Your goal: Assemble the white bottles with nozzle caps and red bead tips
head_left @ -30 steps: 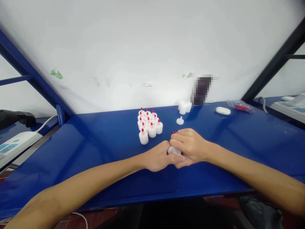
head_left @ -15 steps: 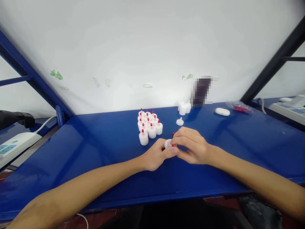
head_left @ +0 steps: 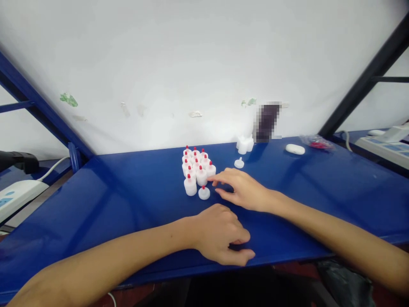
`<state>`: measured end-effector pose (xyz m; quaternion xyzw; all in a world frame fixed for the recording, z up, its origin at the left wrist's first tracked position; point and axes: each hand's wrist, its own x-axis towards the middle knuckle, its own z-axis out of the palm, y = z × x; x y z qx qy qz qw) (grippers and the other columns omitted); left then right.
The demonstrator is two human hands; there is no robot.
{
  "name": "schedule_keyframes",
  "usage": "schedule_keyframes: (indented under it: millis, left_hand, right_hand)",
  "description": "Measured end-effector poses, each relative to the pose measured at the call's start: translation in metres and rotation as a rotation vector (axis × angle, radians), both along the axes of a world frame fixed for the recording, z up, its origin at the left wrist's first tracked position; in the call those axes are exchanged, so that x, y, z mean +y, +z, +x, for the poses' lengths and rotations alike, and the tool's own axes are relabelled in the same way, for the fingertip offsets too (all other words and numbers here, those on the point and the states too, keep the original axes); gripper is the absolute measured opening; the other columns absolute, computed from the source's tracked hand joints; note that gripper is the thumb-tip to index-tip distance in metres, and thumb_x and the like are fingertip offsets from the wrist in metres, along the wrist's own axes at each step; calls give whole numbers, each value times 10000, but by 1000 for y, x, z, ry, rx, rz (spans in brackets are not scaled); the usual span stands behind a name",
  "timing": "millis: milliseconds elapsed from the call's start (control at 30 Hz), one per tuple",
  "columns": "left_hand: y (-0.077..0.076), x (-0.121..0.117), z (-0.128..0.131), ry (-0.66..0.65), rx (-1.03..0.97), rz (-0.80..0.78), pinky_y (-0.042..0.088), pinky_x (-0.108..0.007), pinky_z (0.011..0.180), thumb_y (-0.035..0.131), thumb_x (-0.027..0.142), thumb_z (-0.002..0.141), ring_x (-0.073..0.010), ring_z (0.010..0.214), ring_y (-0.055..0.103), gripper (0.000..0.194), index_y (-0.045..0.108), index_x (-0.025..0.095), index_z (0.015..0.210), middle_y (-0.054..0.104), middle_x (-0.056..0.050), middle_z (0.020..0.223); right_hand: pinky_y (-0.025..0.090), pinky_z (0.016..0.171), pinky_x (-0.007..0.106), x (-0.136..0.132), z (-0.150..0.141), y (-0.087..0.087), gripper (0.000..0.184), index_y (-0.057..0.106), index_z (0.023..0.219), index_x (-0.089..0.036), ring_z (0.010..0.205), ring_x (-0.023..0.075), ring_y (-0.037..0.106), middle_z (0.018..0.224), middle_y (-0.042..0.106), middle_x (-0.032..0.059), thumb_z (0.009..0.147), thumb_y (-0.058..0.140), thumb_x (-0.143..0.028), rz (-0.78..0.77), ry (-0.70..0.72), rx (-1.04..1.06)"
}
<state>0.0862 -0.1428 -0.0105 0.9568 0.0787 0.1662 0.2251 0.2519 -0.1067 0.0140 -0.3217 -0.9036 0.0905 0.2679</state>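
Note:
My right hand (head_left: 241,189) is open above the blue table, thumb and fingers apart with nothing between them. Just left of its fingertips stands a round white nozzle lid (head_left: 204,194) with a red tip cap. Closer to the front edge is my left hand (head_left: 223,234), back upward, its thumb and index finger apart and no object showing there; the other fingers are partly hidden. Several small white bottles (head_left: 190,186) with red tips stand grouped behind and left of the lid. Another white nozzle lid (head_left: 239,163), without a red tip, lies farther back.
White bottles without red tips (head_left: 242,147) stand by the wall. A white oval case (head_left: 295,149) and a clear plastic bag (head_left: 318,143) with red pieces lie at the back right of the blue table (head_left: 134,204). Power strips flank the table.
My hands have parted. The red-tipped lid that they held is now on the table beside the bottles. My left hand has moved toward the front edge, my right hand leftward.

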Motion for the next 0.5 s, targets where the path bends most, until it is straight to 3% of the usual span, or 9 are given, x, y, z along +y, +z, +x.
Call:
schedule_keyframes:
  millis: [100,200,333,433,500]
  left_hand:
    - [3,3,-1,24,-2,-42,283,-317,534,586,367,879,-123,496,393,422,401,191,543,471,16,491]
    - [4,4,-2,33,4,-88,310,-299,549,545,330,917,-117,506,399,418,391,190,554,451,20,503]
    - [5,3,-2,123,-6,-15,335,-269,559,524,309,922,-117,560,444,313,488,183,637,522,0,636]
    - [5,0,-1,312,-14,73,363,-268,574,488,317,936,-135,652,524,195,613,176,886,608,-54,922]
    - [5,-1,0,420,4,111,390,-280,583,484,335,935,-153,699,569,249,611,183,1086,592,-96,1154]
  right_hand:
    - [422,781,329,5,8,1,255,659,1119,-212,821,174,635,901,726,26,882,571,-172,77,-98,34]
    - [357,791,359,19,26,4,155,680,970,-195,630,157,589,645,647,-19,891,571,-272,157,-321,4]
    - [346,658,322,41,55,9,261,652,760,-180,500,157,504,501,549,-7,895,531,-369,69,-623,-108]
    - [349,596,308,50,70,7,333,674,911,-173,609,216,589,610,630,44,893,522,-469,-58,-705,-181]
    - [372,605,310,52,73,4,451,654,1104,-174,701,251,634,733,685,74,892,508,-544,-115,-715,-219]
